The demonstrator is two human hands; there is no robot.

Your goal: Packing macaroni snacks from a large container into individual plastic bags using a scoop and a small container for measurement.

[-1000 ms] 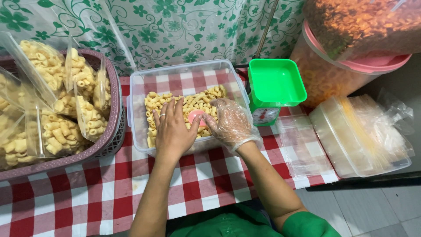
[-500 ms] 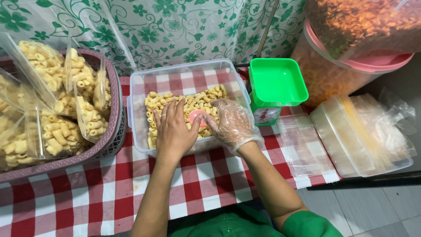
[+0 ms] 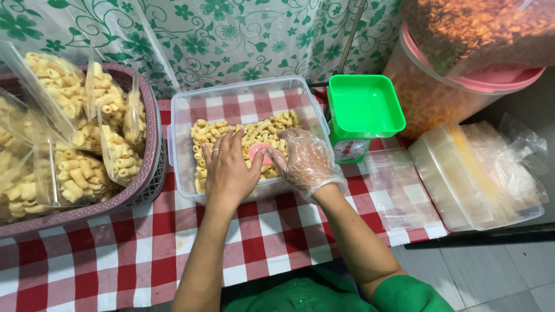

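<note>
Your left hand (image 3: 228,167) lies flat, palm down with its fingers spread apart, on the pale macaroni snacks (image 3: 243,136) inside the clear plastic tub (image 3: 182,115) at the centre of the frame; it grips nothing, and a ring shows on one finger. Your right hand (image 3: 306,159), in a thin clear glove, reaches in from the lower right with its fingers curled around a small pink scoop (image 3: 260,151), which sits among the snacks between your two hands. Both forearms run up from the bottom edge, crossing the tub's near wall. The tub stands on the desk (image 3: 115,254), covered in red and white check cloth. Just left of the tub sits a purplish basket (image 3: 151,144) of filled snack bags (image 3: 75,127), nearly touching it. Just right stands a green kitchen scale (image 3: 361,110), close to the tub's right wall. Further right lie clear empty bags (image 3: 399,190) and a stack of clear lids (image 3: 474,179) at the desk's right edge. Open cloth lies in the lower left of the frame.
</note>
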